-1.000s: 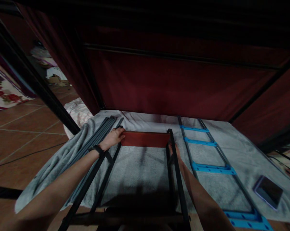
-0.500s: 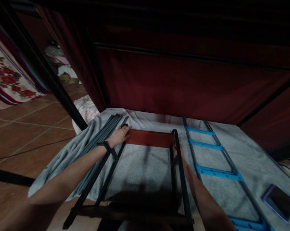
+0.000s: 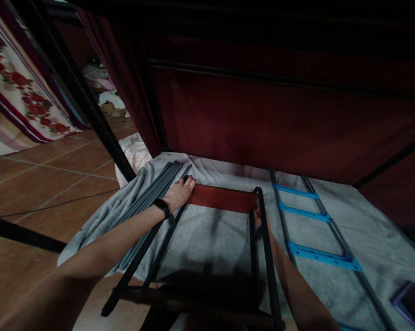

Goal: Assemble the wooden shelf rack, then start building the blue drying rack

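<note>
Black metal frame [image 3: 137, 261] sits between the hands, its near end lost in shadow. Left hand [image 3: 178, 194] grasps its far corner; right hand [image 3: 257, 216], half hidden by a side rail [image 3: 270, 266], shows no clear grip. Beneath both spreads grey blanket [image 3: 376, 230]; beyond, maroon panel [image 3: 255, 119], toward which the frame's long axis runs.

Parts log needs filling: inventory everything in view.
Black frame: 1, black, front centre
Board: 1, red-brown, frame's far end
Rods: several, grey, left
Crosspieces: 4 (one cropped), blue, right
Poles: 2, grey, right
Phone: 1, purple-rimmed, right edge
Bedding: uncounted, grey, underneath
Backdrop: uncounted, dark red, behind
Bars: several, black, left and behind
Floral cloth: 1, multicoloured, left
Striped cloth: 1, pale, left
Floor: 1, brown, left
Cable: 1, dark, floor
Clutter: uncounted, mixed, upper left
Wristband: 1, black, left wrist
Left hand: 1, bare, frame's left corner
Right hand: 1, bare, frame's right
</note>
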### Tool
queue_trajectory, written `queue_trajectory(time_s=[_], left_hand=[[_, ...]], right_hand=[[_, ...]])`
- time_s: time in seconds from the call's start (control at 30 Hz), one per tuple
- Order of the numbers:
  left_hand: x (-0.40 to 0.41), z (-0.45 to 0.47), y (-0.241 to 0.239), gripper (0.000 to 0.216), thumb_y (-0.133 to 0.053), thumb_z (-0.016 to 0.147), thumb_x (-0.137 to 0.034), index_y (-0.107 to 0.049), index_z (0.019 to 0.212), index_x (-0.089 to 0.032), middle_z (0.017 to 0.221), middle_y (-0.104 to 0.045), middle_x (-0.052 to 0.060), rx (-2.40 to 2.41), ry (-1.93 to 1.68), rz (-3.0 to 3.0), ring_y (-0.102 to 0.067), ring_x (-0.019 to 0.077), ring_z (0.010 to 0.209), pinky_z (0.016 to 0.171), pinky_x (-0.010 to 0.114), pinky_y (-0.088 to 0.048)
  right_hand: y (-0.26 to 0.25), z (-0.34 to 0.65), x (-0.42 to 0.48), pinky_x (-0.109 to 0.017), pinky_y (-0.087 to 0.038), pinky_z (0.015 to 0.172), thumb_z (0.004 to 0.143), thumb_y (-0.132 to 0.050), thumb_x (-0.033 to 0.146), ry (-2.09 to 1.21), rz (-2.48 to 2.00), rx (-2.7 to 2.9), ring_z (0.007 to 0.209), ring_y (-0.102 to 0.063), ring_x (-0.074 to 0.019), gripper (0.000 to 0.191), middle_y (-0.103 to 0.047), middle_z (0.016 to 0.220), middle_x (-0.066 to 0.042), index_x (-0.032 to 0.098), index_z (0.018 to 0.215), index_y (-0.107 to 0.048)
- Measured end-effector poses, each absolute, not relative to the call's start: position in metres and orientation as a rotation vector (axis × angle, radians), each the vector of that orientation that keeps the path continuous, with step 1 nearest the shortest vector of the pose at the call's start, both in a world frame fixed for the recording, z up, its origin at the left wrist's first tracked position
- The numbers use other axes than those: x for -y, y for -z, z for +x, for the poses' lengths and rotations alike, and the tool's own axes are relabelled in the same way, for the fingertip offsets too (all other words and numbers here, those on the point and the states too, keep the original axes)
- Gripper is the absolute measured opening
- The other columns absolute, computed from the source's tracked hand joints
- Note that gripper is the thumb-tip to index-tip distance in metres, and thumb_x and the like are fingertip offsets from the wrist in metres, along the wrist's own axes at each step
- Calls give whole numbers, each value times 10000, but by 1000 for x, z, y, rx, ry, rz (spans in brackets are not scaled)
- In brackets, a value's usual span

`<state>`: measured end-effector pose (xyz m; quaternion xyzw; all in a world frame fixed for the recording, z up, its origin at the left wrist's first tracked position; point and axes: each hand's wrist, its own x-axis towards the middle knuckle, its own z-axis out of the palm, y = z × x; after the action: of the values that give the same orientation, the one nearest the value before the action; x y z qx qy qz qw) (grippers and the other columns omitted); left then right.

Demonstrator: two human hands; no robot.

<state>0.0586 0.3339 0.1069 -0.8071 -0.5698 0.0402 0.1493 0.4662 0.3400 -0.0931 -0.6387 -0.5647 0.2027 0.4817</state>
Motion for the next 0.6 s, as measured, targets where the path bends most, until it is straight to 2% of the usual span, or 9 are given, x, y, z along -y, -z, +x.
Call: queue_trajectory(time_s=[0.17,0.33,0.5,0.6], left_hand=[[-336,57,-105,513,-368,985,-144,-467,1486,-97,1568,-448,225,1621,-113,-2341,-575,338,1222,965,425,-509],[-340,55,-101,502,-380,992,-161,-471,1482,-103,1570,-448,219,1633,-130,-2349,-579,339,1217,989,434,-499],[-342,53,-100,483,-418,986,-173,-478,1463,-120,1556,-447,230,1660,-68,-2422,-562,360,1256,1032,458,-472],[-344,50,-100,447,-529,961,-234,-513,1400,-151,1477,-513,209,1686,-29,-2464,-559,352,1258,1058,451,-458]], right_hand=[[105,469,-342,-482,-545,899,780,-580,493,-560,-1580,1301,917,-649,-291,245,-666,899,-84,262,843,-630],[106,470,-341,-481,-553,876,810,-559,467,-576,-1553,1294,863,-637,-270,250,-673,872,-82,231,851,-627],[97,467,-338,-534,-538,933,821,-579,473,-592,-1597,1309,915,-666,-307,208,-687,910,-83,275,864,-627],[89,465,-336,-548,-537,938,823,-587,477,-591,-1609,1317,946,-672,-334,201,-695,915,-99,281,844,-625]])
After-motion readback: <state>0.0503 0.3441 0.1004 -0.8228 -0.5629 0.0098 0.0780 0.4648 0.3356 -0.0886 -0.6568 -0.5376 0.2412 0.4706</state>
